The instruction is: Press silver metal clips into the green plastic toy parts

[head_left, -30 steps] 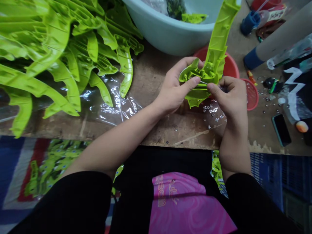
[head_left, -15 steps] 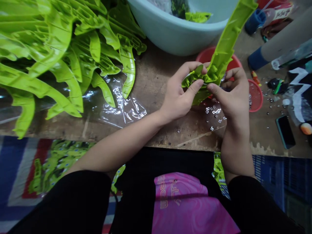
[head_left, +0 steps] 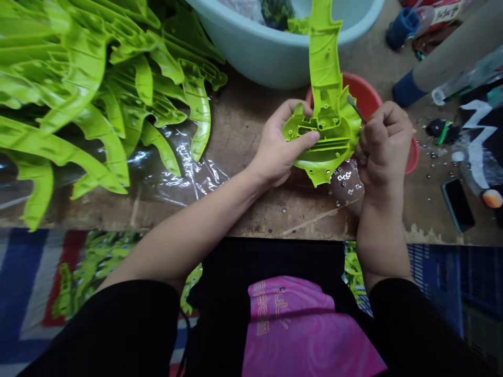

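Note:
My left hand [head_left: 280, 144] is closed on the near end of a lime-green plastic shell [head_left: 325, 89], its thumb pressed over the ribbed inside. The shell's open, slotted face is turned up, and its long arm points away over the table. At the shell's right edge, my right hand [head_left: 387, 137] is closed in a fist. From that fist a thin dark strip [head_left: 356, 107], perhaps metal, reaches up to the shell's rim; its other end is hidden in the fingers. Small shiny metal pieces [head_left: 345, 180] lie just beneath the shell.
Many similar green shells [head_left: 90, 89] are piled at left on clear plastic film [head_left: 192, 178]. A pale blue basin [head_left: 251, 52] and a red bowl [head_left: 363, 89] stand behind my hands. At right are a phone [head_left: 458, 206] and bottles; blue crates [head_left: 436, 283] sit below the table edge.
The shell has turned so its inside faces up and its arm now points straight away. My right hand has drawn back to the right and holds the dark strip against the rim.

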The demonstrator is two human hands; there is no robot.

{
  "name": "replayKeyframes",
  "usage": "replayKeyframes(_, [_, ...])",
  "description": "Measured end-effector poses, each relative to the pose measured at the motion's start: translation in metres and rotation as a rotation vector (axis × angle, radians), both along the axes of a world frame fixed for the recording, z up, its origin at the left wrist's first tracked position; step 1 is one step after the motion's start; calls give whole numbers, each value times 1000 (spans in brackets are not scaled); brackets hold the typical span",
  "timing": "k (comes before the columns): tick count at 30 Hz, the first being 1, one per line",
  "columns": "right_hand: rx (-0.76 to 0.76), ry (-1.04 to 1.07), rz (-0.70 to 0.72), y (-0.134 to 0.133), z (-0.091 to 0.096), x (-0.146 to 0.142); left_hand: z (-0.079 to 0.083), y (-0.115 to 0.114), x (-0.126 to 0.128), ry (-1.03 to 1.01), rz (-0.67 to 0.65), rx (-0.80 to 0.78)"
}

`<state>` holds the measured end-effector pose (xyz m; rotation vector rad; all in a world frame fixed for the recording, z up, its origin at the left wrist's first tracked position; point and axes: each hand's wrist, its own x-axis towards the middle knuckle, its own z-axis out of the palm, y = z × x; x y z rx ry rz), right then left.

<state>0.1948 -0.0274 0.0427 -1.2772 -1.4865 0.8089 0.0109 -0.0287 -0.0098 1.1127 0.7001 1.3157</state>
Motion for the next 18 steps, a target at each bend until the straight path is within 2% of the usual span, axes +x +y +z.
replayKeyframes(5, [-93,79,-64,5,3,2,-1,7,-1,-39,-40,-86])
replayKeyframes(8, [-105,-28,-67,11,5,12,6,10,-4,-83,-78,-148])
replayKeyframes(11, [-71,-136,-73,17,4,21,14,10,-6,-86,-84,-171])
replayKeyframes(15, [65,-93,-186,18,-2,22,15,8,-8,-61,-92,-144])
replayKeyframes(18, [31,-135,-226,17,-2,14,12,10,-9,-72,-116,-133])
